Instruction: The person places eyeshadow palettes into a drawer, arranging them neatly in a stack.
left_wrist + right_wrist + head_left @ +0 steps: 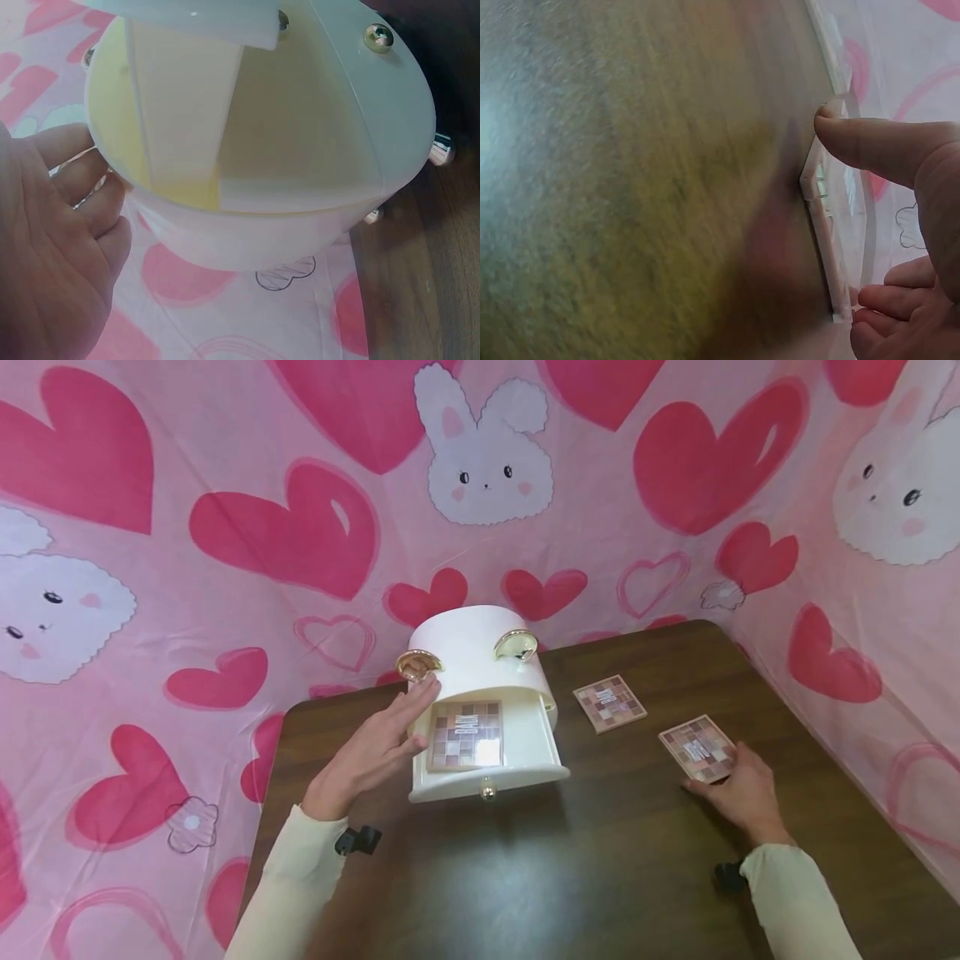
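A rounded white drawer box with gold ear-shaped rings stands toward the back of the table, its drawer pulled out. Inside the drawer lies an eyeshadow palette with a checkered lid. My left hand rests its fairly straight fingertips against the box's left side, seen also in the left wrist view beside the white wall. At the right, my right hand holds a second eyeshadow palette by its edges, thumb on one side and fingers on the other; the right wrist view shows its edge.
A third checkered palette lies on the brown wooden table, between the box and my right hand. Pink cloth printed with hearts and rabbits hangs behind and along both sides. A gold knob sticks out from the drawer front.
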